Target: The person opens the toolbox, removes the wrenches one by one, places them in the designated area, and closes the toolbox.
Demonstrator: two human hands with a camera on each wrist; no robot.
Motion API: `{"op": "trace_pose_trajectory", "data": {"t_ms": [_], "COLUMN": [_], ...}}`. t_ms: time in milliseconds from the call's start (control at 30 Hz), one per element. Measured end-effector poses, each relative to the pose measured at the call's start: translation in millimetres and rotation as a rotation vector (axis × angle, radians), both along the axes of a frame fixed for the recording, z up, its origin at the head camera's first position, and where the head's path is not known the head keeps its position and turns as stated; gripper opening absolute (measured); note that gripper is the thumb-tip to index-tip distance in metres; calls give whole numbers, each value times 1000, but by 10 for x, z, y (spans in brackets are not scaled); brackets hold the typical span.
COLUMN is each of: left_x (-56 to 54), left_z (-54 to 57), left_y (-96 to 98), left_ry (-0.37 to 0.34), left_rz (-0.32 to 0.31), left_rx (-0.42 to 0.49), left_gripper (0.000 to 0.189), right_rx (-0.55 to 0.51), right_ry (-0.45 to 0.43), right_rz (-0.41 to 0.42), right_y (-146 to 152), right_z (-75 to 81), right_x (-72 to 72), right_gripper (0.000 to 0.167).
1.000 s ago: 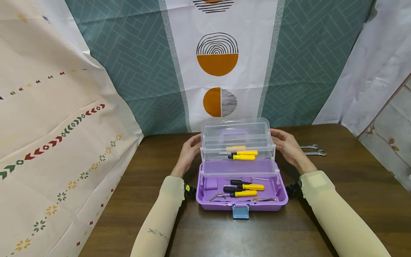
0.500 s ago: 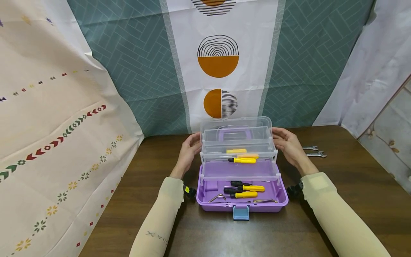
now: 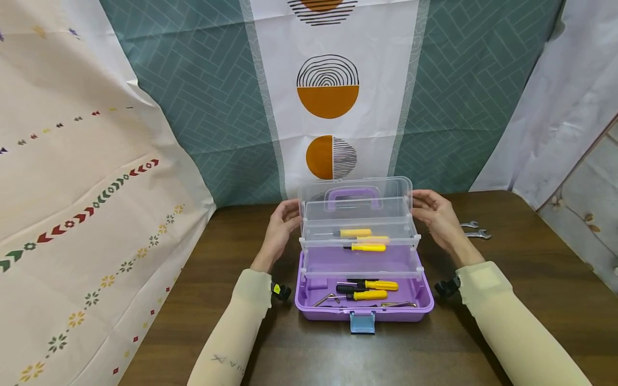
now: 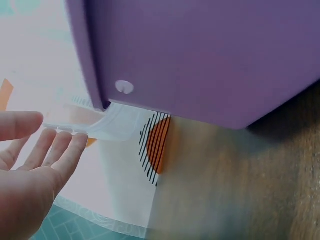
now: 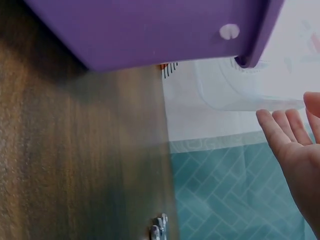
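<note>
A purple toolbox (image 3: 309, 313) with a raised clear lid (image 3: 354, 209) stands on the table. My left hand (image 3: 282, 228) is at the lid's left side and my right hand (image 3: 436, 220) at its right side. In the left wrist view, nearly straight fingers (image 4: 62, 157) touch the clear rim. Nearly straight fingers (image 5: 285, 127) touch it in the right wrist view too. A clear tray (image 3: 359, 261) hangs over the back of the box, below several yellow-handled screwdrivers (image 3: 368, 247). More screwdrivers (image 3: 370, 295) and hex keys (image 3: 324, 300) lie in the purple base.
Two wrenches (image 3: 478, 234) lie on the brown wooden table (image 3: 217, 257), to the right of my right hand. A patterned cloth (image 3: 328, 107) hangs behind the table, with a cream cloth (image 3: 96, 214) at the left. A blue latch (image 3: 362, 323) hangs at the box front.
The lid and clear tray have come forward and lower between my hands, covering more of the base's back. The purple handle shows more plainly. Both hands have moved slightly apart.
</note>
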State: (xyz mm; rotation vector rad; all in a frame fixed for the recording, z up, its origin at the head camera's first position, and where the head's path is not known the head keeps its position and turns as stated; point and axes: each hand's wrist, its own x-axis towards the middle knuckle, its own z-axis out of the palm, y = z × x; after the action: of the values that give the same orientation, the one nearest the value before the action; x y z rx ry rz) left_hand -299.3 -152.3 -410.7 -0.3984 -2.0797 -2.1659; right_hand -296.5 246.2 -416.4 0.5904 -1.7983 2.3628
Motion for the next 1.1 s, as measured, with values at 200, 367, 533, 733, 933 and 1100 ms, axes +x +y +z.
{"op": "trace_pose_trajectory", "data": {"t_ms": [200, 367, 533, 733, 933, 1100], "left_x": [56, 83, 123, 167, 209, 251], "left_z": [82, 114, 132, 146, 147, 154], "left_y": [-5, -16, -16, -15, -21, -21], "left_ry": [19, 22, 36, 59, 66, 76], "left_rz": [-1, 13, 17, 13, 9, 3], "left_rx": [-8, -17, -3, 27, 36, 40], "left_gripper": [42, 39, 36, 33, 32, 30], "right_rx": [-26, -52, -69, -48, -66, -68], "right_ry": [42, 65, 68, 84, 100, 111], "right_rz": [14, 19, -5, -57, -67, -67], "right_y": [12, 11, -12, -36, -48, -52], "right_z": [42, 62, 102, 162, 176, 189], "right_x": [60, 85, 121, 174, 210, 234], "right_gripper": [32, 26, 21, 18, 15, 14]}}
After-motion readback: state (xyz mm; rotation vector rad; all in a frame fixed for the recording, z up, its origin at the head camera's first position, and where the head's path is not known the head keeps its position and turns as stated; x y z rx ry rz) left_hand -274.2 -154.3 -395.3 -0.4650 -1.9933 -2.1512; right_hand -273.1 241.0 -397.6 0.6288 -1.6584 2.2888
